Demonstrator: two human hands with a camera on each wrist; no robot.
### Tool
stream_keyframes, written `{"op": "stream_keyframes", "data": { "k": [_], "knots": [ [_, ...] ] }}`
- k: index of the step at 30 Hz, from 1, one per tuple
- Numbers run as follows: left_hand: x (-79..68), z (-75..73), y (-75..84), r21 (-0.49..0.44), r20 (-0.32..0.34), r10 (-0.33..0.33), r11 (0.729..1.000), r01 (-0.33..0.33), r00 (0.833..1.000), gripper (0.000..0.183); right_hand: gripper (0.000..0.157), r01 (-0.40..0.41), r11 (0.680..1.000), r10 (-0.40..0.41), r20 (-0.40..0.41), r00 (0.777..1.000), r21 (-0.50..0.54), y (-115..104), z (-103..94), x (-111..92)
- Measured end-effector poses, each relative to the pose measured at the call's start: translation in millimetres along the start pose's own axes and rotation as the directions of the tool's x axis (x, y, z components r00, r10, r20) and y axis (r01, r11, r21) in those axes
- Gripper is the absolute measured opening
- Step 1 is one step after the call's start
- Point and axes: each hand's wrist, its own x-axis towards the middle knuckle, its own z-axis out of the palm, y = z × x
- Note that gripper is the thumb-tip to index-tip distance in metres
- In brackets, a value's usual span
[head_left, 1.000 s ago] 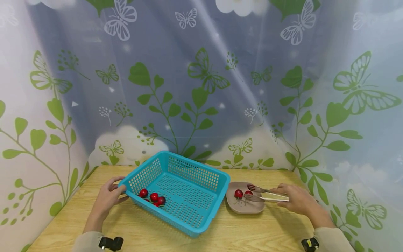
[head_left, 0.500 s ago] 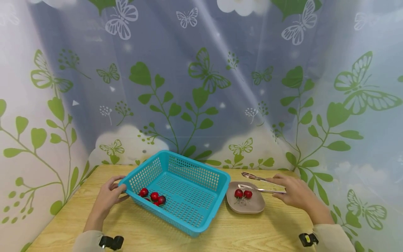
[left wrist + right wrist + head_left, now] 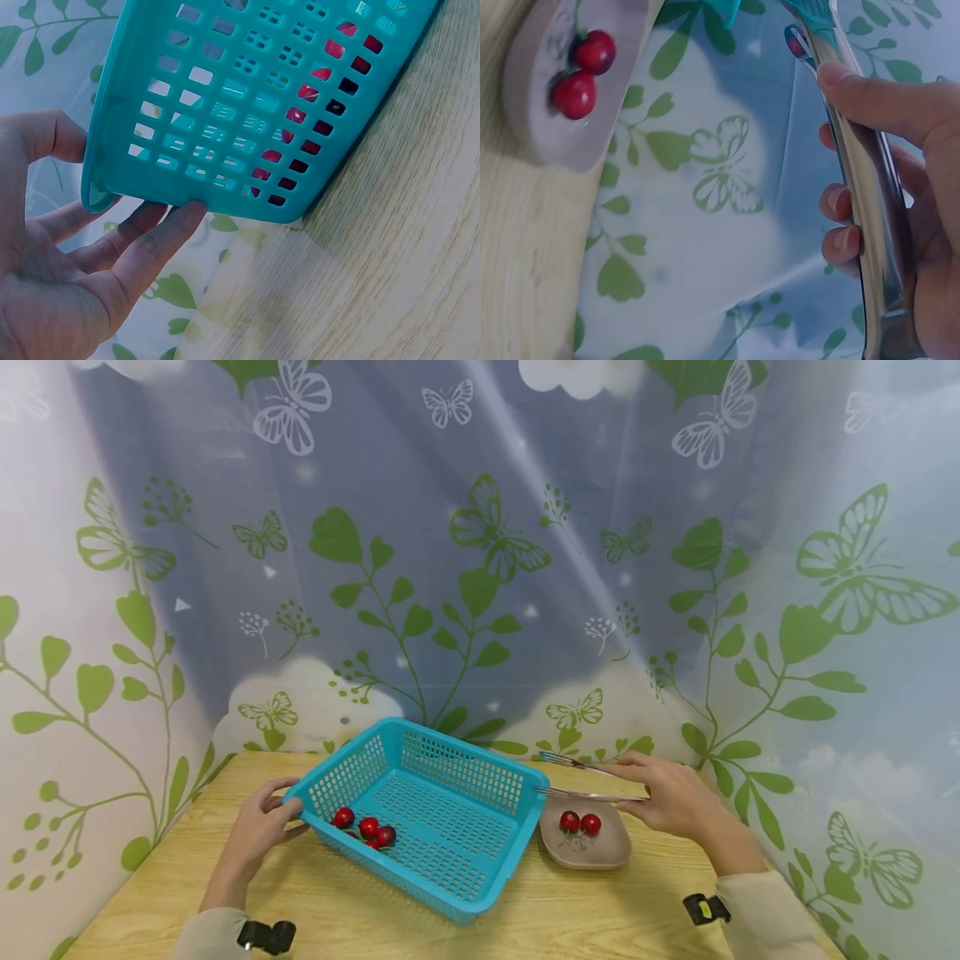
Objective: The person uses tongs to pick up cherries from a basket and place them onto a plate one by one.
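Note:
A blue plastic basket point(image 3: 397, 878) with perforated walls sits on the table, turned at an angle. My left hand point(image 3: 258, 827) grips its left corner, thumb and fingers about the rim. Several red cherries point(image 3: 368, 827) lie in the basket's near left corner. Metal tongs point(image 3: 592, 796) are held in my right hand point(image 3: 671, 797), their two arms apart, with nothing seen between the tips. The tips hover by the basket's right rim, above and behind the plate. On that beige plate point(image 3: 585, 861) rest two cherries point(image 3: 576, 95) with stems.
The wooden table point(image 3: 345, 927) ends at a curtain point(image 3: 480, 635) printed with leaves and butterflies, which rises behind it and on both sides. The plate stands close to the basket's right side.
The tongs have risen off the plate and shifted left to the basket's rim, leaving both cherries on the plate. My left hand and the basket stay put.

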Motion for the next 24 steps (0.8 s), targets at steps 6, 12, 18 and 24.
{"op": "stream_keyframes", "data": {
  "k": [6, 12, 18, 24],
  "knots": [
    [-0.6, 0.1, 0.8, -0.003, -0.006, -0.007, 1.000, 0.007, 1.000, 0.054, 0.054, 0.056, 0.998, -0.055, -0.015, 0.998, 0.019, -12, 2.4, 19],
    [-0.7, 0.7, 1.7, 0.000, -0.003, -0.003, 1.000, 0.003, 1.000, 0.054, 0.052, 0.117, 0.992, -0.117, -0.002, 0.993, 0.037, -24, 5.5, 39],
    [-1.2, 1.1, 2.0, 0.000, -0.004, -0.002, 1.000, 0.002, 1.000, 0.055, 0.052, 0.151, 0.986, -0.150, -0.014, 0.989, 0.068, -36, 9.2, 54],
    [-0.6, 0.3, 0.6, -0.004, -0.006, 0.001, 1.000, -0.001, 1.000, 0.055, 0.050, 0.211, 0.974, -0.210, -0.029, 0.977, 0.080, -44, 13.5, 67]
  ]
}}
